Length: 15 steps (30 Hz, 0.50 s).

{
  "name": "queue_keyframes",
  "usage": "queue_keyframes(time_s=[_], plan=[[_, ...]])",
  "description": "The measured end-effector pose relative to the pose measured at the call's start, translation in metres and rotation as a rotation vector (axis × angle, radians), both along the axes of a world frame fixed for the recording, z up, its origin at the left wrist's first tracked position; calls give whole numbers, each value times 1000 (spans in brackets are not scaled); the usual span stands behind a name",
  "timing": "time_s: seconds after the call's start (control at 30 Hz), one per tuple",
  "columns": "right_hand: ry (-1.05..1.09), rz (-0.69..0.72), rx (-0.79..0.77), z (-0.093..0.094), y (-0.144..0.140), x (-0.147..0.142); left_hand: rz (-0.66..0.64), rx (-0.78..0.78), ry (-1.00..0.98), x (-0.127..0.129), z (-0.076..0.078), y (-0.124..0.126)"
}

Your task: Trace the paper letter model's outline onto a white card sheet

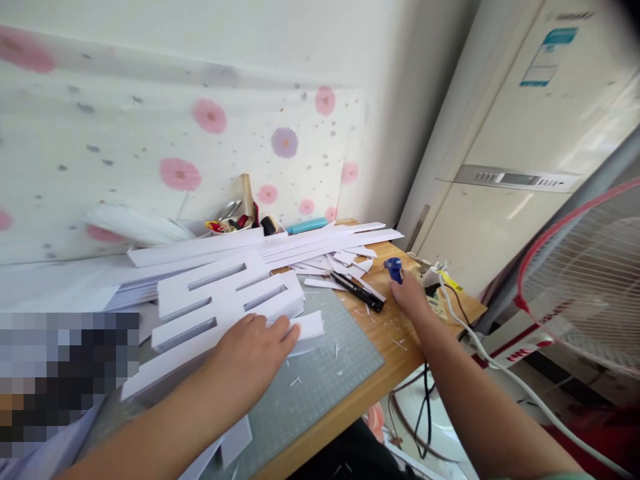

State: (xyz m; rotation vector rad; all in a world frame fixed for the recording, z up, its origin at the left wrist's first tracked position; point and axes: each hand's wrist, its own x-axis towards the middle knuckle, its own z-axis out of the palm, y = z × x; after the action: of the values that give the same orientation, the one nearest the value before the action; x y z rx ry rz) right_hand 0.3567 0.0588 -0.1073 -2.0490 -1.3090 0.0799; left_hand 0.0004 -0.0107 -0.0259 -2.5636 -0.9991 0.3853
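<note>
My left hand [257, 350] lies over a long white foam-board piece [163, 370], its fingers closed across the piece near the right end. Behind it rest slotted white board parts [235, 283], one standing as a shallow box with long openings. These sit on a grey cutting mat [345, 363]. Out at the right, my right hand [411, 293] is wrapped round a blue hot glue gun [394, 268], its nozzle pointing left over the wooden table. The lower part of the glue gun is hidden by the hand.
A black utility knife [357, 291] lies between the hands on the table [320, 433]. White strips and offcuts [345, 261] are heaped behind it. A basket of tools [230, 225] stands by the wall. A white cable [480, 340] and a red-rimmed fan [580, 287] are at right.
</note>
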Motion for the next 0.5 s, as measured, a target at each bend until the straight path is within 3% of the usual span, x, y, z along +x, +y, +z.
queue_keyframes(time_s=[0.13,0.23,0.4,0.5], plan=[[-60,103,234,-1,-42,-28,-12,2,-31,1,0,-1],[-115,358,428,5,-72,-74,-14,-8,-75,-1,-3,-2],[-273,929,496,14,-82,-139,0,-9,-150,0,-4,-9],[-408,1009,479,6,-77,-152,39,-16,-224,2,-3,-15]])
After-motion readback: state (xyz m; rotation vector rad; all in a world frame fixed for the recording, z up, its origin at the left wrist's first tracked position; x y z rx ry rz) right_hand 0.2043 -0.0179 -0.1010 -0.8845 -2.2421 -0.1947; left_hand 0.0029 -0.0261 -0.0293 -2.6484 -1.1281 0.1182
